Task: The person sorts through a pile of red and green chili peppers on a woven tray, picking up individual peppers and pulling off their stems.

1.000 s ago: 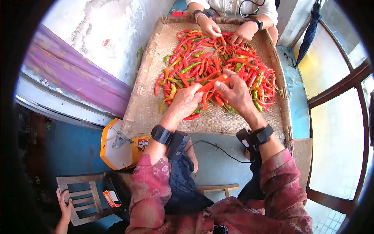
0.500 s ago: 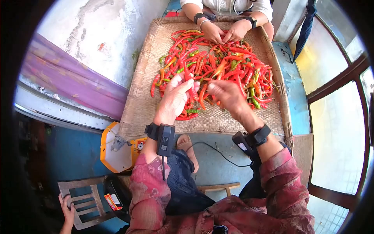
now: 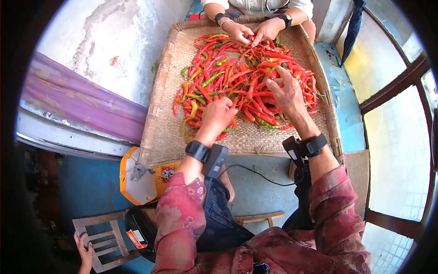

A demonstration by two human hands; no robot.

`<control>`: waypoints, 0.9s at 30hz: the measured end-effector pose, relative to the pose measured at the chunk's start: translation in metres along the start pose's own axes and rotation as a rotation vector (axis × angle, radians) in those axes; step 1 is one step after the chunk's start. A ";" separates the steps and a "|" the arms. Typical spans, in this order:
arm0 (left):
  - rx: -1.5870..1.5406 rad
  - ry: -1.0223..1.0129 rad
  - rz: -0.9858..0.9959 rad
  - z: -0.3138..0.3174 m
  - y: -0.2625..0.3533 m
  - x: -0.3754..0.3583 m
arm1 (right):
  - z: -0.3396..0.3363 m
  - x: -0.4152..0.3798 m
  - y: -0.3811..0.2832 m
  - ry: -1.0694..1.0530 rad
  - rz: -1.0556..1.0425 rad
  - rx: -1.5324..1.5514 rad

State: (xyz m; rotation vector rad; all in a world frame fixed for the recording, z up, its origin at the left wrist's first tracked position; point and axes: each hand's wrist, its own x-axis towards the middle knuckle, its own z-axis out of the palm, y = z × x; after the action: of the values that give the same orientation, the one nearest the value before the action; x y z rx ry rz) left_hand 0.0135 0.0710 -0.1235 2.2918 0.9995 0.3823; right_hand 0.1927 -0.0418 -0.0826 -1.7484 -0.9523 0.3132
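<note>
A wide heap of chili peppers, mostly red with some green and orange ones, lies in a shallow woven tray. My left hand is palm down at the near left part of the heap. Its fingers are curled, and their tips are hidden among the peppers, so what they hold does not show. My right hand hovers over the right side of the heap with thumb and forefinger apart and nothing between them. Dark bands with small devices are on both my wrists.
Across the tray, another person's hands are at the far edge of the heap. A yellow-and-white box stands left below the tray. Beside it is a wooden chair, with another hand on it. A cable hangs below the tray.
My left hand, which held a red pepper palm up, has turned palm down and lowered onto the heap. My right hand has moved right and away from it, its fingers now apart.
</note>
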 end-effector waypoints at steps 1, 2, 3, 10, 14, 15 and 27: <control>0.214 0.003 0.042 0.004 0.009 -0.002 | -0.002 0.001 0.000 0.080 -0.092 -0.003; 0.429 0.008 0.084 0.009 0.015 -0.003 | -0.002 0.001 -0.001 0.082 -0.094 -0.004; 0.479 0.000 0.099 0.016 0.015 -0.005 | -0.002 0.000 -0.005 0.031 -0.069 0.005; 0.414 -0.065 -0.169 0.007 0.027 0.000 | -0.015 -0.008 -0.025 -0.092 -0.079 -0.082; -0.055 0.095 -0.020 -0.013 0.007 -0.009 | -0.015 -0.008 -0.021 -0.134 -0.072 -0.013; -0.123 0.096 -0.042 -0.023 0.011 -0.012 | -0.012 -0.010 -0.015 -0.143 -0.164 -0.057; -0.876 -0.331 -0.172 -0.059 0.008 -0.022 | 0.016 -0.028 -0.021 -0.516 -0.403 -0.400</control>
State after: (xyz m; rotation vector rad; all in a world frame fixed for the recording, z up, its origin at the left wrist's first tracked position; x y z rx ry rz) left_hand -0.0246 0.0748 -0.0736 1.4075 0.6620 0.2768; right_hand 0.1554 -0.0490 -0.0765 -1.8060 -1.8119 0.3322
